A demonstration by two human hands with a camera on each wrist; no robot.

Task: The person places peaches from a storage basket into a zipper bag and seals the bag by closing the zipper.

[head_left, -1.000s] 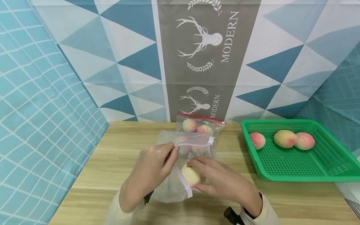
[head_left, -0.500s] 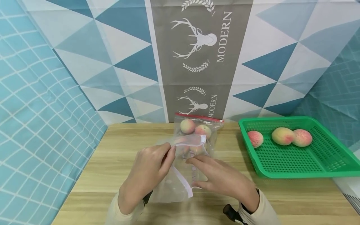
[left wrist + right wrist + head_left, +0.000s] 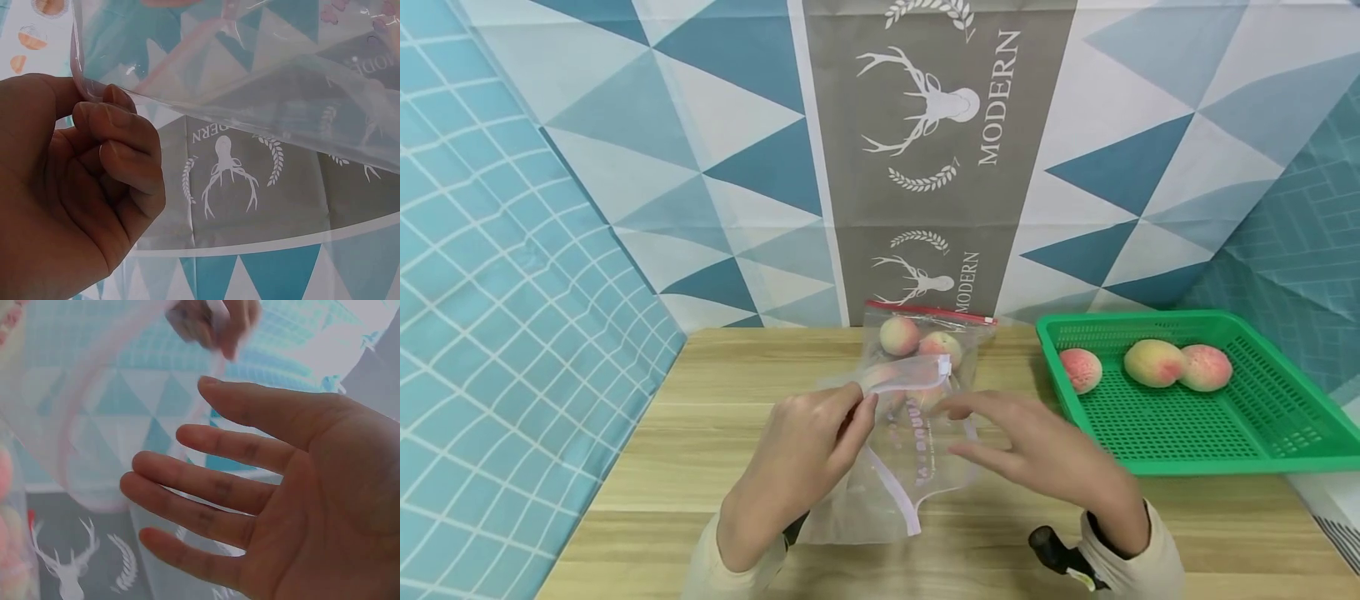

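My left hand [image 3: 805, 446] pinches the rim of a clear zip bag [image 3: 857, 517] with a pale pink seal strip; its mouth gapes toward the right. In the left wrist view the thumb and forefinger grip the bag's edge, the other fingers curled below. My right hand [image 3: 1045, 450] hovers at the right side of the bag mouth, fingers spread and holding nothing. The right wrist view shows its bare palm [image 3: 337, 506]. Behind, a second zip bag with a red seal [image 3: 940, 312] holds several peaches [image 3: 898, 336], partly covered by the nearer bag.
On the right of the wooden table [image 3: 700, 467] stands a green plastic basket [image 3: 1195, 467] with 3 peaches, one of them a yellowish peach [image 3: 1150, 363]. A patterned cloth [image 3: 760, 167] hangs behind the table, and blue checked cloth [image 3: 512, 333] lines the left.
My right hand has let go of a pale peach at the bag mouth and drawn back to the right with its fingers spread. My left hand keeps its pinch on the rim.
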